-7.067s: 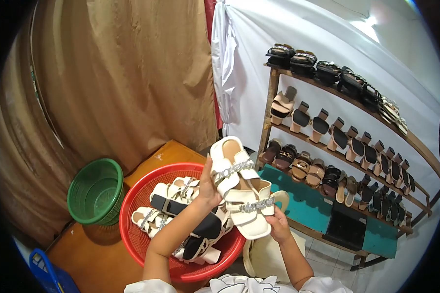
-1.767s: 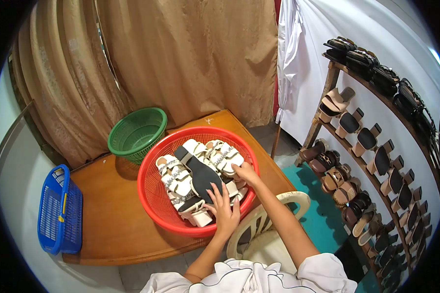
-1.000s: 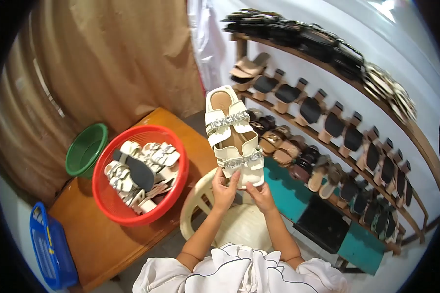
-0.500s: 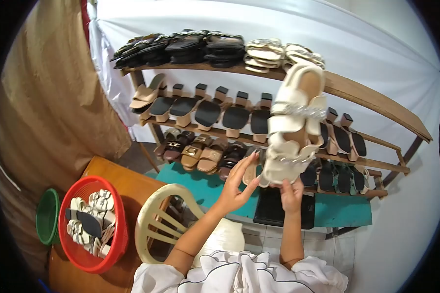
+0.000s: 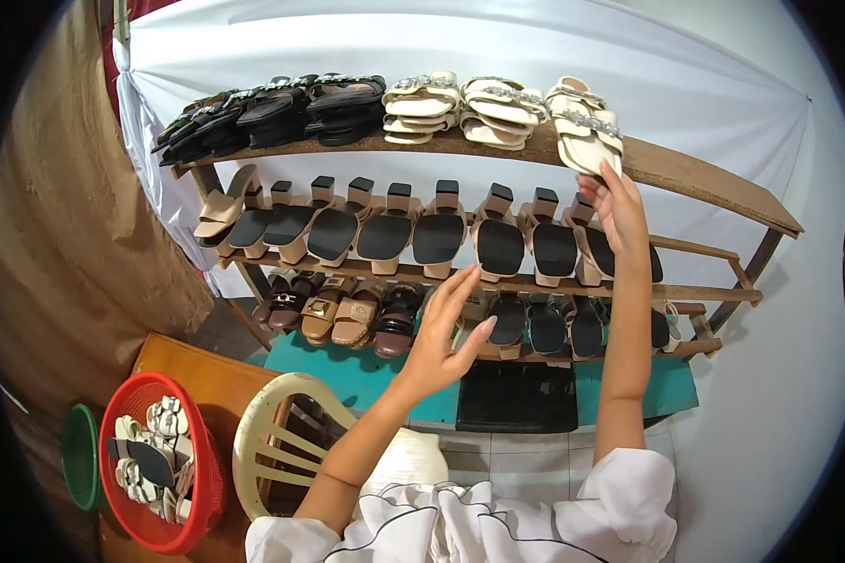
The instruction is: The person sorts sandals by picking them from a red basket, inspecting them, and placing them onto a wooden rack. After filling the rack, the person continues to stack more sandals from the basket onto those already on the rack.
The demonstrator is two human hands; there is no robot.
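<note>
At the top shelf, my right hand [image 5: 614, 208] grips the toe end of white sandals [image 5: 589, 141] with sparkly straps, the fingers right at the soles. The sandals overlap the shelf board in this view, right of two stacks of similar white sandals [image 5: 503, 111]. Lower down, my left hand [image 5: 444, 340] is held out with fingers spread and thumb apart, nothing in it. It hovers in front of the lower rows, nearest to the upturned beige heeled sandals [image 5: 439, 239] with black soles.
Black sandals [image 5: 347, 105] line the left of the wooden rack's top board [image 5: 699, 178]. Brown slides [image 5: 355, 317] fill the bottom row. A cream plastic chair [image 5: 253, 441] stands before me, beside a red basket [image 5: 218, 483] of white sandals on an orange table [image 5: 174, 347].
My right hand has carried the white sandals up and away from me to the top shelf. My left hand stays raised and open; the view has shifted to the right.
</note>
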